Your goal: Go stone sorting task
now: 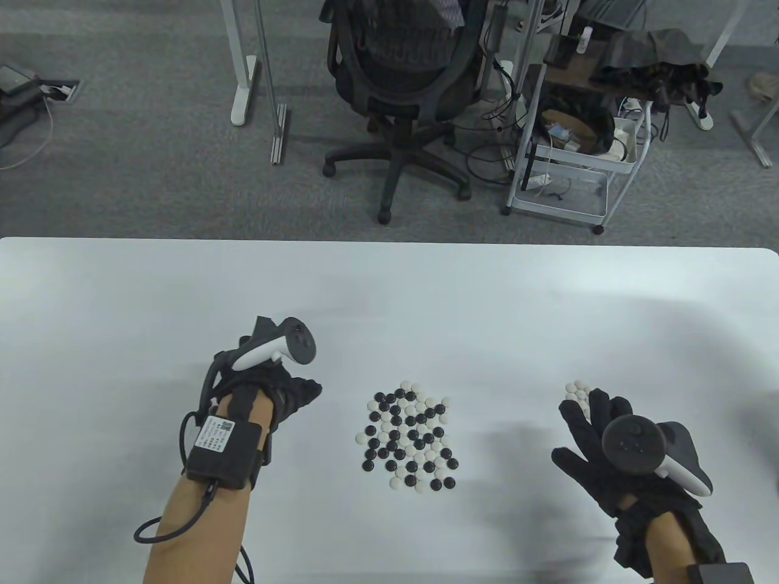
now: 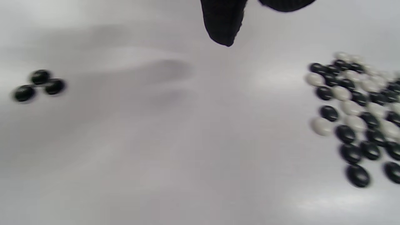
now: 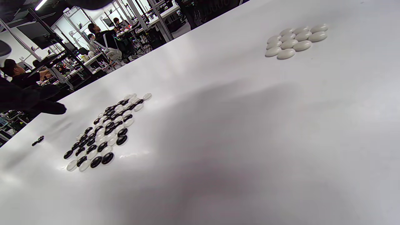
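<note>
Right hand: your right hand (image 1: 614, 447) lies nearest the bottom edge, fingers spread flat and holding nothing that shows; it sits just beside the white pile, which suits a hand that handles the white stones.
Left hand: your left hand (image 1: 277, 398) hangs to the left of the mixed pile (image 1: 411, 441), fingers loosely curled downward. You cannot tell from any view whether a stone is pinched in them; the left wrist view shows only 1 bare fingertip (image 2: 223, 28) above the table.
Mixed pile: black and white stones lie jumbled at the centre of the table (image 1: 389, 292), between your 2 hands, so each hand can reach it equally. By my reading most of the sorting is not yet done.
White pile: 9 or so white stones (image 3: 295, 40) sit packed together on the right, well apart from the jumble, which keeps sorted from unsorted.
Black pile: 3 black stones (image 2: 39, 86) touch one another on the far left, again well apart from the centre. I judge black goes left, white goes right.
Hidden: in the table view your left hand and its tracker cover the black pile entirely, and your right fingers overlap the near edge of the white pile (image 1: 578, 392).
Hard to make out: the left wrist view is blurred, so stone edges smear; the mixed pile is cut off at its right edge.
Far side: an office chair (image 1: 401, 91) and a wire cart (image 1: 566, 158) stand beyond the table.
</note>
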`<state>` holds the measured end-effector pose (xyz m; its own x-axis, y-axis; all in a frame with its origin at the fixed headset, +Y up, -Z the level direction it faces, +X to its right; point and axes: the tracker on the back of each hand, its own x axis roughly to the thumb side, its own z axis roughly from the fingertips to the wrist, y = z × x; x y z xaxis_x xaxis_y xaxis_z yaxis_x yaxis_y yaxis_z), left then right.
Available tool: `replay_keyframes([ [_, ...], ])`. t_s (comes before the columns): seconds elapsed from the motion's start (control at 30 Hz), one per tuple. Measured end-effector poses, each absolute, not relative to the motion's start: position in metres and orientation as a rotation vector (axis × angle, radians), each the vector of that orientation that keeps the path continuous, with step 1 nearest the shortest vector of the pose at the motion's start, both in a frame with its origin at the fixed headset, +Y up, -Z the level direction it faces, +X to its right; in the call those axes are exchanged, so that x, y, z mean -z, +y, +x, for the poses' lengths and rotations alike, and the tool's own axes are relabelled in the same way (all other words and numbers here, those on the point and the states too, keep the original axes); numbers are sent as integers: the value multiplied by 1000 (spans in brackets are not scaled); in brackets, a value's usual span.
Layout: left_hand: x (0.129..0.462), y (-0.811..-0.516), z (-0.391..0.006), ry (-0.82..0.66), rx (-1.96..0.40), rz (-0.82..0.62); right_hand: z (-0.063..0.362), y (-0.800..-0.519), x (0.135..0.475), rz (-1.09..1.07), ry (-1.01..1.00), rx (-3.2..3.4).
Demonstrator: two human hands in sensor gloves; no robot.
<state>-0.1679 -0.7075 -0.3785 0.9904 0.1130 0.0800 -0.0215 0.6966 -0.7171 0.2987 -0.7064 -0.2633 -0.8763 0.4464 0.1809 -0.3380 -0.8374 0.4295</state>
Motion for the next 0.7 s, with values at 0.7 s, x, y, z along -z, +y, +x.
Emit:
replay_keyframes([
  [0.7, 406, -740, -132, -45, 40, -826, 299, -704, 262, 377, 477, -2694],
])
